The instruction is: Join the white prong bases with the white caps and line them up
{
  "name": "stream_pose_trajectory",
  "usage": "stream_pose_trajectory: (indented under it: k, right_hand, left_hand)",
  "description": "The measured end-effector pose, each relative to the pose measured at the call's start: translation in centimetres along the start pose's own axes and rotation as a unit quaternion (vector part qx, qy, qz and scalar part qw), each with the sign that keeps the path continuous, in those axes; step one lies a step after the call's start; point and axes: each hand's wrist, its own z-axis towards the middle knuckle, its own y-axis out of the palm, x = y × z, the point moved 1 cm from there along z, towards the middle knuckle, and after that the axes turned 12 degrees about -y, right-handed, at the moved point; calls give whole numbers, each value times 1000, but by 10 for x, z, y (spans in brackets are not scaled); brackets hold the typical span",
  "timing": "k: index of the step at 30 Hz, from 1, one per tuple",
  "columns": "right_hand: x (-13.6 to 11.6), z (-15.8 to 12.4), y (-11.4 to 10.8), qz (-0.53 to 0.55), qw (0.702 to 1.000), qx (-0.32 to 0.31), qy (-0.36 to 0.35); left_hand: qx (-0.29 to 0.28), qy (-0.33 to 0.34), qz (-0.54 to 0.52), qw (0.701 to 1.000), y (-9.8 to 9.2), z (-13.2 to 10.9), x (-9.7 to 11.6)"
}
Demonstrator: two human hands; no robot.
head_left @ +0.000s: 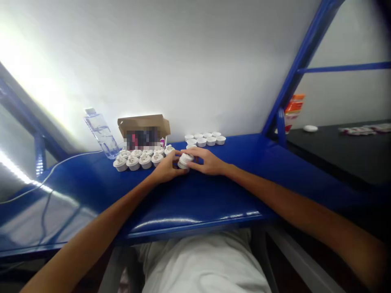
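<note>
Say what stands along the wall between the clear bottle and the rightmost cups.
An open cardboard box, between the clear bottle and the rightmost cups; head view.

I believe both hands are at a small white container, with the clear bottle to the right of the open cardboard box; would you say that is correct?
The side is wrong: the head view shows the clear bottle to the left of the open cardboard box. The left hand and right hand are at a small white container.

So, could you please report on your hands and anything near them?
Left hand and right hand gripping white cup. Cup partly hidden. Grouped cups close beside left hand; further cups beyond right hand.
</note>
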Motion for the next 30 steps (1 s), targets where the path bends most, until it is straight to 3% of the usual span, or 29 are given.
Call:
stream_pose_trajectory:
  k: [6, 11, 15, 18, 30]
  right_hand:
    - [-7, 2, 5, 2, 999, 5, 47]
    - [-6, 2, 4, 10, 998, 17, 60]
    - [-3, 2, 2, 39, 994, 70, 78]
    - [-2, 2, -1, 33, 994, 74, 69]
    - [-2, 0, 0, -34, 996, 87, -8]
  left_hand:
    - [12, -7, 23, 1000, 1, -1, -1]
    - [9, -13, -47, 999, 1, 0, 4]
    - [58, -28, -103, 993, -2, -2, 18]
    - [85, -45, -147, 984, -6, -4, 26]
    - [29, -64, -100, 993, -14, -4, 26]
